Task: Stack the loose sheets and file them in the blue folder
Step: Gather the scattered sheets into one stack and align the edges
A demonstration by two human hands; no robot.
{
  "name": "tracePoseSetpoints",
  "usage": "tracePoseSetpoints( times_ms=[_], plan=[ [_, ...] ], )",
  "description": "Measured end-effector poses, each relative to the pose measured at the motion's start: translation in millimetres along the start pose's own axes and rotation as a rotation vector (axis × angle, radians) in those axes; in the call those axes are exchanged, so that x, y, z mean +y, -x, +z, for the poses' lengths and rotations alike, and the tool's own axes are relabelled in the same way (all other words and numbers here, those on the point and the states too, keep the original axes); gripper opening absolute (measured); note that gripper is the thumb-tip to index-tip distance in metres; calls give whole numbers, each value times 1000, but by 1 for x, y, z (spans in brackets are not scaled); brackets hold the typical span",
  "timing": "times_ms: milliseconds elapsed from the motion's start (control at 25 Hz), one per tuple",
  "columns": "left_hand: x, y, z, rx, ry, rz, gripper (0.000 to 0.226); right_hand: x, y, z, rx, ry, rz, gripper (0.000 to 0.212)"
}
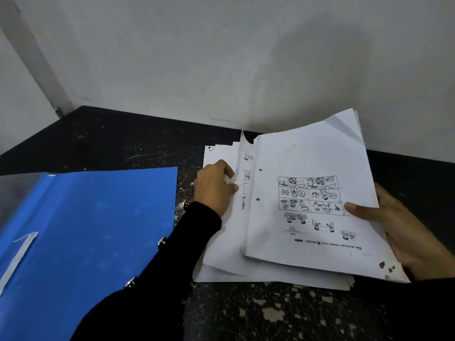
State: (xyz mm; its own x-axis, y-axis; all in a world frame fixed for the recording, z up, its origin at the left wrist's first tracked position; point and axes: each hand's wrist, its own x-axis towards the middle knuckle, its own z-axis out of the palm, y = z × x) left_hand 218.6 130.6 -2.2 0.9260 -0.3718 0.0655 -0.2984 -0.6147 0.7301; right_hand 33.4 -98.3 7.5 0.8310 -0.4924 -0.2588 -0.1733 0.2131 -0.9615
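Left hand (pixel 213 187) mid frame, fingers curled, pinching paper edges. Right hand (pixel 403 232) right, thumb on top, gripping loose sheets (pixel 307 156); fingers hidden underneath. Blue folder (pixel 81 222) lower left, corner cut off. Print too small to read.

Black long sleeve (pixel 197 232) with small silver buttons (pixel 161 242) along cuff seam; bare hands

Scuffed white wall (pixel 221 57), dark speckled tabletop (pixel 110 143), dim light
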Motion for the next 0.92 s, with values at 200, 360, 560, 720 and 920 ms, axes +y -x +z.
tracePoseSetpoints(
  times_ms=[200,360,560,720,920],
  plan=[
    [1,2,1,8,78,-15,31,0,2,-3,0,34,5,78],
    [2,3,3,39,67,-24,32,3,-2,-4,-2,17,-8,80],
    [0,1,-1,-20,193,-97,39,5,-2,-5,14,23,-10,84],
    [5,3,1,-23,189,-69,49,4,-3,-5,29,5,-16,53],
    [5,1,0,25,278,-79,61,5,-1,-5,38,33,-16,73]
  ],
)
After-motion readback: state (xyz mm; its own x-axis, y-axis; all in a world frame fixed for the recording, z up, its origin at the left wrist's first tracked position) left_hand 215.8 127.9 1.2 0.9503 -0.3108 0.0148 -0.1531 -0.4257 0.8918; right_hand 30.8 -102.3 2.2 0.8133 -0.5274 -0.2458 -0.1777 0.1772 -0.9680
